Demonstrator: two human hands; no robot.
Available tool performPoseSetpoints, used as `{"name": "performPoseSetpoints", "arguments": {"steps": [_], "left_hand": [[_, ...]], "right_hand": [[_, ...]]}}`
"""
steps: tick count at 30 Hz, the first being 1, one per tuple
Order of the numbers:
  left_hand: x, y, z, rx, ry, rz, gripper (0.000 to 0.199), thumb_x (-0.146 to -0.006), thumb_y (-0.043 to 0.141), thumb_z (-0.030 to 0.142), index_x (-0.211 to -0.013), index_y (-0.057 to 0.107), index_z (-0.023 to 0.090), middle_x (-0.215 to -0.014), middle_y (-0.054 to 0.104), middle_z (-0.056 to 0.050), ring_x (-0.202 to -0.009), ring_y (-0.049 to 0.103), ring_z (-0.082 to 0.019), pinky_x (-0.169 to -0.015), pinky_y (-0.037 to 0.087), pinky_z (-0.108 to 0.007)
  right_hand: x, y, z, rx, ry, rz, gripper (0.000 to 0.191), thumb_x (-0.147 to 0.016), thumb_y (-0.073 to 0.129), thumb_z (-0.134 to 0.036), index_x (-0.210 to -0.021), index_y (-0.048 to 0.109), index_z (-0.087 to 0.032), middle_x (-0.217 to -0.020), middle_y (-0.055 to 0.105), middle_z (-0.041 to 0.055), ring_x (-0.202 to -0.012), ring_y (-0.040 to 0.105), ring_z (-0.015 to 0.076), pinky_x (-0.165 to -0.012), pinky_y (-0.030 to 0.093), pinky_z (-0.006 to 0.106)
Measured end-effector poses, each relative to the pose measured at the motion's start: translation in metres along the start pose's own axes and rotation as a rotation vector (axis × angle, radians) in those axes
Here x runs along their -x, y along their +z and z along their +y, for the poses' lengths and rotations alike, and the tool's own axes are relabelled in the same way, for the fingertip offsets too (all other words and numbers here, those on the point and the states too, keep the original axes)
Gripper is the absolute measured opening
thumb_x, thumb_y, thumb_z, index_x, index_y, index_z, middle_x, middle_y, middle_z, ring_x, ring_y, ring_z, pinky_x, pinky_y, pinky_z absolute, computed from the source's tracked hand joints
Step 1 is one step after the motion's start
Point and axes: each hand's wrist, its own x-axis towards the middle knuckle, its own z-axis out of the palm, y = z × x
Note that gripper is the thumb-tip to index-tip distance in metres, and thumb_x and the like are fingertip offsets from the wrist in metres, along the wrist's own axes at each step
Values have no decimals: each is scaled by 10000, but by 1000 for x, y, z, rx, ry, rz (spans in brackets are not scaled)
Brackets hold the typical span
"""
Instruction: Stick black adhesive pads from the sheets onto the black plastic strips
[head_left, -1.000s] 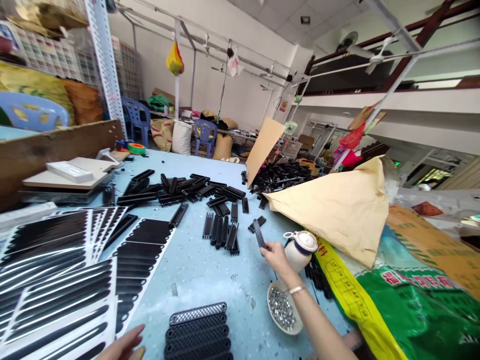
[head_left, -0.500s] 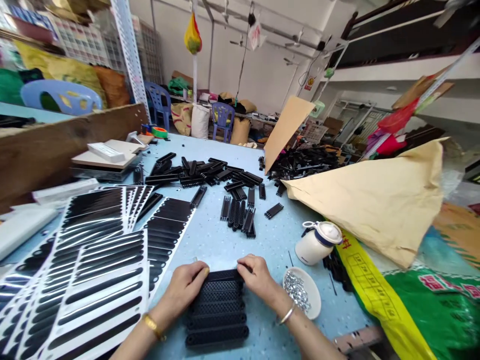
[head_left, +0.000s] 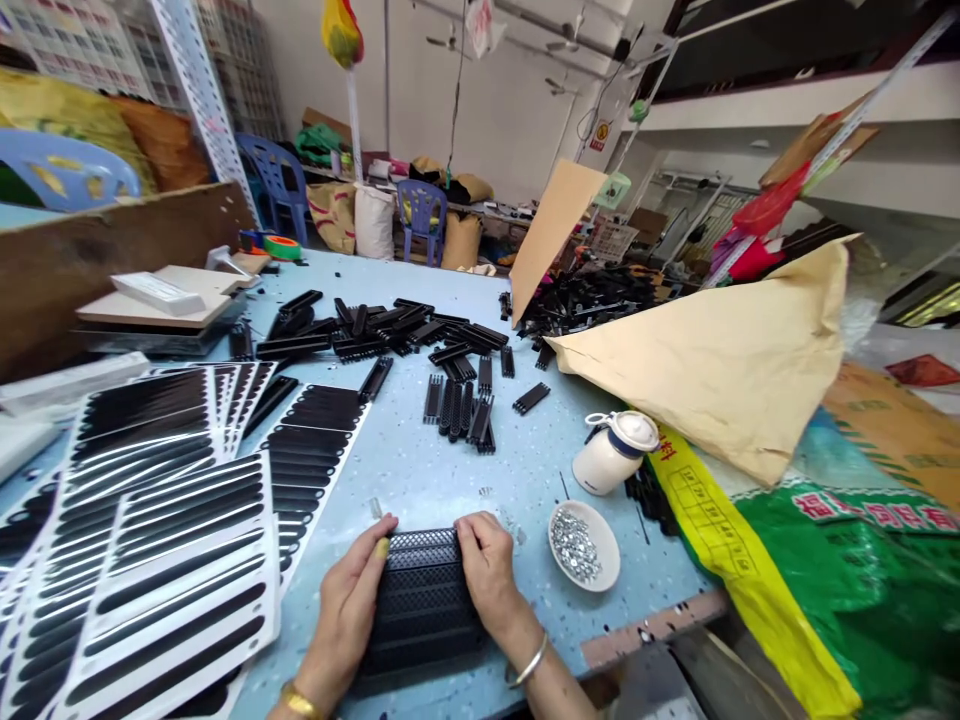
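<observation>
A row of black slotted plastic strips with a mesh-textured face (head_left: 424,605) lies side by side at the table's near edge. My left hand (head_left: 351,590) is closed on its left end, thumb along the top corner. My right hand (head_left: 489,575) grips the right end near the far corner, fingers bent around the edge. The undersides of the strips and some fingertips are hidden. To the right of my right hand sits a white bowl (head_left: 611,560) of small shiny metal pieces (head_left: 576,545).
Printed sheets of black strips (head_left: 180,560) fan out on the left. Loose black plastic pieces (head_left: 405,330) lie farther back. A white lidded cup (head_left: 607,460) stands right of centre, beside brown paper (head_left: 720,350) and a green and yellow sack (head_left: 847,570).
The strips, earlier showing gaps at the near end, now sit closer together. My right hand has come down around their right end. The view has shifted, so the table appears farther left and higher.
</observation>
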Motion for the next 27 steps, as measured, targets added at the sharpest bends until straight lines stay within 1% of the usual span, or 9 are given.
{"name": "performPoseSetpoints", "arguments": {"steps": [2, 4, 6, 8, 11, 14, 18, 24, 27], "left_hand": [[-2, -2, 0, -18, -3, 3, 531, -813, 493, 582, -1103, 712, 195, -1207, 714, -75, -1210, 598, -324, -1103, 395, -495], [-6, -6, -1, -36, -12, 6, 548, -805, 492, 610, -1112, 708, 211, -1218, 710, -68, -1233, 578, -339, -1112, 371, -525], [-11, -11, -3, -49, -15, -3, 547, -814, 479, 625, -1126, 701, 234, -1231, 703, -57, -1243, 569, -340, -1118, 354, -541], [-15, -14, -6, -57, -12, -9, 542, -822, 471, 631, -1140, 692, 252, -1237, 700, -47, -1240, 572, -335, -1119, 354, -542], [-17, -14, -8, -70, -19, -1, 559, -813, 467, 645, -1148, 686, 255, -1227, 703, -48, -1230, 578, -334, -1125, 344, -543], [-16, -11, -8, -84, -25, -13, 576, -809, 458, 651, -1151, 682, 244, -1230, 700, -53, -1239, 570, -323, -1141, 322, -531], [-14, -10, -6, -84, -3, -22, 599, -806, 454, 643, -1155, 680, 212, -1241, 693, -78, -1248, 563, -322, -1145, 312, -523], [-13, -10, -7, -85, 50, -26, 602, -812, 442, 642, -1132, 696, 199, -1217, 707, -86, -1233, 575, -337, -1110, 365, -516], [-14, -10, -8, -79, 59, -21, 603, -804, 448, 641, -1123, 699, 195, -1194, 717, -87, -1215, 589, -339, -1091, 395, -503]], "right_hand": [[-1, -10, -3, 21, -9, 20, 320, -953, 431, -222, -698, 622, -189, -697, 624, 40, -690, 576, 174, -665, 446, 274], [-4, -36, -2, 111, -24, 25, 209, -925, 485, -204, -844, 675, -176, -813, 677, 71, -785, 614, 190, -738, 477, 289], [-6, -75, 7, 287, -30, -3, 176, -882, 535, -176, -971, 687, -170, -942, 696, 100, -908, 624, 215, -839, 482, 323], [-6, -119, 20, 429, 9, -32, 169, -833, 563, -140, -926, 702, -168, -937, 697, 109, -925, 628, 238, -872, 478, 355], [-6, -164, 40, 564, 87, -101, 230, -737, 691, -210, -955, 711, -141, -907, 690, 133, -867, 637, 286, -820, 495, 403], [-8, -168, 52, 632, 89, -219, 319, -727, 727, -279, -1021, 702, -157, -965, 687, 130, -907, 631, 288, -840, 488, 390], [-13, -152, 59, 679, 71, -286, 228, -758, 641, -140, -979, 695, -151, -995, 678, 130, -968, 607, 274, -887, 459, 369], [-13, -157, 73, 686, 97, -272, 182, -703, 583, -9, -725, 698, -148, -851, 672, 104, -820, 627, 235, -778, 487, 327], [-13, -158, 78, 647, 118, -204, 211, -725, 561, -12, -715, 716, -156, -808, 680, 83, -786, 638, 217, -769, 496, 320]]}}
